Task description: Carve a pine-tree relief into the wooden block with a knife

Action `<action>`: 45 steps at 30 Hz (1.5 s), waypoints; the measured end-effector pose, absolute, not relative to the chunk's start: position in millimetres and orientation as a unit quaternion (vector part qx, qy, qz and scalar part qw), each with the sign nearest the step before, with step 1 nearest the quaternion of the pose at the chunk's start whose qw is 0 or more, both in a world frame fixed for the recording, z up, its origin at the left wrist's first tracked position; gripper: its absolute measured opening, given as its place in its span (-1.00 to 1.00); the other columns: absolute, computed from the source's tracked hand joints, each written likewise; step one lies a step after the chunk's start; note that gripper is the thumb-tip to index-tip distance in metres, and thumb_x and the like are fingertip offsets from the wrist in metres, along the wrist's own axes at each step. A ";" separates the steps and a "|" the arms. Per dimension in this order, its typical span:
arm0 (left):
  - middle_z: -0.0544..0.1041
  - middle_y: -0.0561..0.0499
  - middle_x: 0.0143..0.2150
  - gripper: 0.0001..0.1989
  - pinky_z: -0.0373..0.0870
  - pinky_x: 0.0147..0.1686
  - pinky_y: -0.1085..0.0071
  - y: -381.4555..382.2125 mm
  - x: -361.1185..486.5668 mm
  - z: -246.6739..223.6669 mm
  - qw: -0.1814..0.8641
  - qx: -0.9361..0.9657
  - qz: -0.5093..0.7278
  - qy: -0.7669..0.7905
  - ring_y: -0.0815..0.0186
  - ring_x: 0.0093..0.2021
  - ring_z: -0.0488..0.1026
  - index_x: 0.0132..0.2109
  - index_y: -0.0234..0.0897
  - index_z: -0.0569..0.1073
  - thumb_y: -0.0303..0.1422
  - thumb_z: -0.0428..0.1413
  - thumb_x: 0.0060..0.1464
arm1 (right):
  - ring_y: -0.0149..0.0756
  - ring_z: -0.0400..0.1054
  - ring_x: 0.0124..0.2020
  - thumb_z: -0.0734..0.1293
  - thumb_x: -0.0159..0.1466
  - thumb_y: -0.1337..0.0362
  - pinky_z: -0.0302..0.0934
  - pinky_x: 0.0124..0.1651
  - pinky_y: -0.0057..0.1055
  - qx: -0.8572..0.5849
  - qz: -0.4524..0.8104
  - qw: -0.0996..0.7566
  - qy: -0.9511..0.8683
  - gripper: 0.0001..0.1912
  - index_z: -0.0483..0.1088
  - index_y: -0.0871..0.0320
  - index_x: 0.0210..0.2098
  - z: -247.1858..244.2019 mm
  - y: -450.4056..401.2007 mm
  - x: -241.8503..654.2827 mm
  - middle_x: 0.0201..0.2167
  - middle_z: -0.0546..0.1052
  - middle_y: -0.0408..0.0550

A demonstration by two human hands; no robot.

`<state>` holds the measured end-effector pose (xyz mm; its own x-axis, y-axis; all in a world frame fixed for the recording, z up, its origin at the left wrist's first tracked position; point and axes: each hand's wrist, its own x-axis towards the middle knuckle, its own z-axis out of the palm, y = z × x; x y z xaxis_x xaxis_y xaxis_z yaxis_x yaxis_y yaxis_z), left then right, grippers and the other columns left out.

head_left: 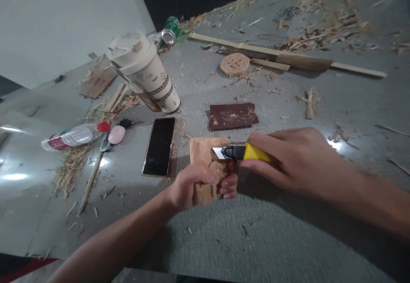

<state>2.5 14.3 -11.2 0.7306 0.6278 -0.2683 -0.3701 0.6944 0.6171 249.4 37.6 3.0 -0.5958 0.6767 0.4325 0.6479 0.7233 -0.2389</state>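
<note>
The left hand (187, 185) curls closed around a carved wooden block (202, 150), whose long axis runs forward. Just right of it, the right hand (291, 159) grips a yellow utility knife (254, 152), blade (219, 153) pointing left over the block; contact is unclear. Beyond both lies a brown slab (232, 118).

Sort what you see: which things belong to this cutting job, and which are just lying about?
Likely the job's:
yellow utility knife, in the right hand
wooden piece, in the left hand

Apparently just lying about:
phone
lidded cup
plastic bottle
green can
</note>
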 end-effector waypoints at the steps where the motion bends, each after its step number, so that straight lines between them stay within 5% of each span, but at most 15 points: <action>1: 0.26 0.10 -0.41 -0.65 0.12 -0.31 0.30 13.8 2.1 -11.8 0.889 0.276 0.280 0.237 0.32 -0.42 0.12 -0.16 -0.28 0.47 -0.22 0.26 -0.11 | -0.33 0.18 -0.65 0.14 0.65 -0.20 -0.15 -0.47 -0.31 -0.371 0.031 0.253 -0.893 -0.41 0.38 0.06 -0.33 2.9 37.7 249.3 -0.62 0.34 -0.20; 28: 0.23 0.14 -0.41 -0.65 0.09 -0.34 0.35 20.1 -4.5 -5.0 0.875 0.309 0.269 0.258 0.37 -0.43 0.07 -0.17 -0.24 0.43 -0.24 0.27 -0.12 | -0.28 0.33 -0.52 0.13 0.66 -0.19 -0.03 -0.36 -0.28 -0.418 -0.068 0.247 -0.871 -0.40 0.39 0.04 -0.34 13.0 27.4 241.2 -0.53 0.54 -0.12; 33: 0.31 0.10 -0.39 -0.66 0.10 -0.37 0.32 12.0 -5.5 -3.8 0.898 0.334 0.191 0.214 0.33 -0.42 0.12 -0.14 -0.18 0.48 -0.27 0.31 -0.12 | -0.39 0.04 -0.68 0.12 0.64 -0.26 -0.18 -0.50 -0.30 -0.505 -0.024 0.291 -0.812 -0.38 0.27 0.02 -0.38 24.0 40.9 257.8 -0.67 0.25 -0.27; 37: 0.27 0.14 -0.47 -0.67 0.16 -0.43 0.33 -0.8 1.5 -11.4 0.933 0.313 0.109 0.137 0.34 -0.49 0.14 -0.20 -0.16 0.44 -0.19 0.35 -0.08 | -0.37 0.03 -0.58 0.29 0.57 0.00 -0.13 -0.40 -0.24 -0.646 -0.022 0.317 -0.694 -0.52 0.12 -0.02 -0.44 33.2 61.0 280.8 -0.61 0.12 -0.28; 45: 0.28 0.11 -0.40 -0.67 0.19 -0.36 0.37 16.4 -0.5 -12.8 0.924 0.214 0.252 0.192 0.36 -0.45 0.11 -0.15 -0.26 0.46 -0.27 0.25 -0.10 | -0.35 0.09 -0.64 0.16 0.60 -0.28 -0.16 -0.46 -0.31 -0.445 0.087 0.265 -0.851 -0.40 0.26 0.01 -0.38 10.6 49.3 263.5 -0.66 0.22 -0.26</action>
<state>-0.5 16.4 -12.8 0.7995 0.5478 -0.2464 -0.3836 0.7814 0.4922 263.5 49.3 10.6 -0.4639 0.8030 0.3742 0.7103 0.5896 -0.3845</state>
